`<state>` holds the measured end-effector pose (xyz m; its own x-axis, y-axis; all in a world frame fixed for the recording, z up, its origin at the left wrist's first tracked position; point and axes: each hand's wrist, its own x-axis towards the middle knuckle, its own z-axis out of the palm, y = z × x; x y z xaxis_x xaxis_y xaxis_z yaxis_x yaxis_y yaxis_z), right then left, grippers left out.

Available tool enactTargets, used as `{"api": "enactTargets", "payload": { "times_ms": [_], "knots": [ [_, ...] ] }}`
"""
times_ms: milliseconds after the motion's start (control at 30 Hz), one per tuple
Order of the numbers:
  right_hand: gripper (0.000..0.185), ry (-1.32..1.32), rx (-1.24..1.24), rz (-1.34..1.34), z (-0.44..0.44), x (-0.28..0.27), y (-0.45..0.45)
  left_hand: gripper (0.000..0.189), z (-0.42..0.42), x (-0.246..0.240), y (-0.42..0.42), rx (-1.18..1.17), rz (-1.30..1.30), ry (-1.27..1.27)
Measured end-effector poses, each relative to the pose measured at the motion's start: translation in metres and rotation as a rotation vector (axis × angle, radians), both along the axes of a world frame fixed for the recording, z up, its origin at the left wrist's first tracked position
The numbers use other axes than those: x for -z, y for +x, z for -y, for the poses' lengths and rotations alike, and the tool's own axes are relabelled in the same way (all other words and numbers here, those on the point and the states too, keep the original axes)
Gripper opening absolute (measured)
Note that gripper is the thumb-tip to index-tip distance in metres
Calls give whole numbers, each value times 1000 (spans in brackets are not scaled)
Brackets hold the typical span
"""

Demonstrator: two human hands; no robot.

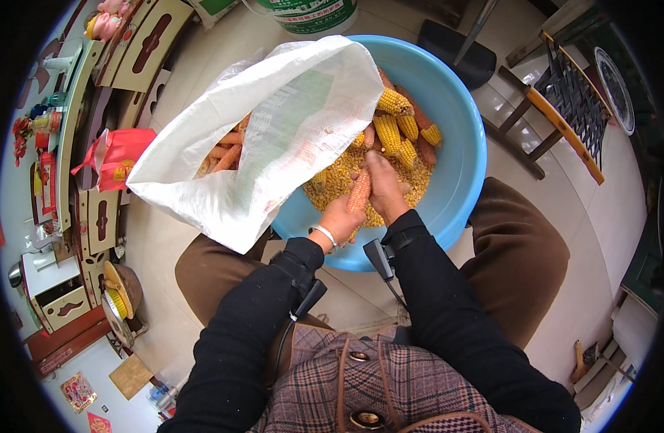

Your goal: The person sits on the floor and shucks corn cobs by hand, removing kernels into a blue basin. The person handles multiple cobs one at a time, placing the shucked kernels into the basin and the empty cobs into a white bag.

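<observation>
Both hands are over a blue plastic basin between my knees. My left hand is closed around a mostly bare, reddish corn cob, which points away from me. Against the cob's far end and right side rests my right hand, fingers curled; whether it grips the cob is hard to tell. Loose yellow corn kernels cover the basin's bottom. Beyond my hands lie several corn ears with yellow kernels among bare cobs. A white woven sack gapes at the basin's left, with reddish cobs inside.
A green-and-white bucket stands past the basin. At right are a wooden chair with a woven black seat and a dark object on a metal pole. Cabinets and a red bag line the left.
</observation>
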<state>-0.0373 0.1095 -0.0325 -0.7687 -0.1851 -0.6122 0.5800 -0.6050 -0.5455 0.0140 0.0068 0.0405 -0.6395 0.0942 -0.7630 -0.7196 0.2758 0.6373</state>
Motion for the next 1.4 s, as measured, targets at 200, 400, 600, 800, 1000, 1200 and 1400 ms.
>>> {"api": "enactTargets", "payload": {
  "times_ms": [200,400,600,800,1000,1200,1400],
  "knots": [
    [20,213,27,31,-2,2,-2,23,6,-5,-5,-77,216,292],
    [33,70,-3,308,-10,11,-5,28,0,4,3,-8,185,212],
    [48,46,-468,323,-28,-1,11,40,9,26,3,-234,17,382],
    [41,-236,-671,150,-39,-14,27,51,10,31,-4,-419,187,396],
    [44,344,-867,-39,-70,-17,1,67,2,19,-1,-156,-360,-475],
    [34,558,-1040,-209,-85,-23,-26,67,10,-2,-6,355,-969,-940],
    [30,297,-575,-5,-64,-27,-14,36,12,3,-7,442,-210,-243]
  ]
}}
